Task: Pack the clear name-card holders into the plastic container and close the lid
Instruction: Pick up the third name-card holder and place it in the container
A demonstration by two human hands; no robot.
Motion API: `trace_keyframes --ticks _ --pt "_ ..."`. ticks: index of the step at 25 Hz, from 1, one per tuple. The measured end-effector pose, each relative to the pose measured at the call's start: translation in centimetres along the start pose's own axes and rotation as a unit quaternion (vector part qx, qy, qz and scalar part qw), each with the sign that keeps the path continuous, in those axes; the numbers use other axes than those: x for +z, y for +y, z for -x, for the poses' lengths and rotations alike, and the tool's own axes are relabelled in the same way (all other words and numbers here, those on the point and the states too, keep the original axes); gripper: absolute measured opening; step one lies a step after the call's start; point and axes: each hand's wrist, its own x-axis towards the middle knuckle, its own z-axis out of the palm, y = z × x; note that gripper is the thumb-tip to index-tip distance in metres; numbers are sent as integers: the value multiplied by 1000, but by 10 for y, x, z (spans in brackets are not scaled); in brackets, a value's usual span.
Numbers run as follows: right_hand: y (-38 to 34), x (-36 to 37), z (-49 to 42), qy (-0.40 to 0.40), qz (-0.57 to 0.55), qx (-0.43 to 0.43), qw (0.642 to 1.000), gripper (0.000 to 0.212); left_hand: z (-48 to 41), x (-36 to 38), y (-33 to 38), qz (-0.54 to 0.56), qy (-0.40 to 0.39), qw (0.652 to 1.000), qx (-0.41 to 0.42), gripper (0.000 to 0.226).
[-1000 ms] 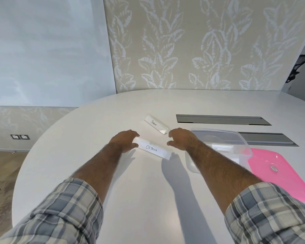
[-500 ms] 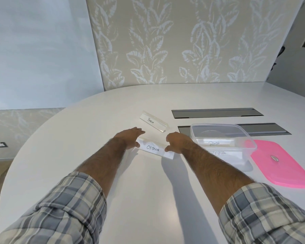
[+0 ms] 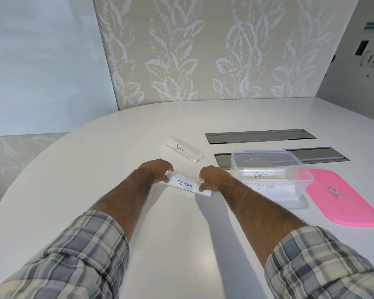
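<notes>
**Q:** What are the hands doing?

**A:** Both hands grip one clear plastic tent-shaped name-card holder lettered OSTRICH (image 3: 185, 184), near the middle of the white tabletop (image 3: 91, 182). The left hand (image 3: 156, 170) curls its fingers over the holder's left end, thumb underneath. The right hand (image 3: 212, 180) pinches the right end the same way. Whether the holder has left the surface cannot be told.

**Q:** Where does it belong?

**A:** It belongs in the clear rectangular plastic container (image 3: 235, 167), which stands open just to the right of the right hand. A holder lettered PANDA (image 3: 260, 175) and a holder lettered ZEBRA (image 3: 266, 187) already lie inside. Another loose holder lettered PENGUIN (image 3: 185, 151) stands farther away, beyond the hands. The flat pink plastic lid (image 3: 341, 199) lies right of the container, close against it.

**Q:** How will the holder handle?

**A:** It looks light, stiff and smooth, so it is probably slippery and easily scuffed. Taking it by its two ends, as here, seems sound. That keeps the fingers off the card face and stops the long piece swinging. It likely needs lowering flat and lengthwise onto the others.
</notes>
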Motion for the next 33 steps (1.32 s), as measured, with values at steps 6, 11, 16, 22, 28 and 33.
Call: trace_keyframes --ticks 6,11,16,22,28,33 --pt "4 -1 -3 1 10 9 1000 50 -4 0 4 4 8 1000 9 45" --pt "4 -17 0 13 17 2 1000 48 3 -10 4 1 19 1000 7 39" --pt "5 -40 5 29 11 -6 999 47 14 -33 8 0 34 999 9 37" --pt "16 -77 19 57 21 -17 998 47 33 -68 24 -7 67 998 10 36" --pt "40 -109 43 85 30 -26 996 47 47 -99 61 -23 98 995 7 37" --pt "79 -129 73 99 35 -14 994 50 51 -113 111 -28 111 993 11 38"
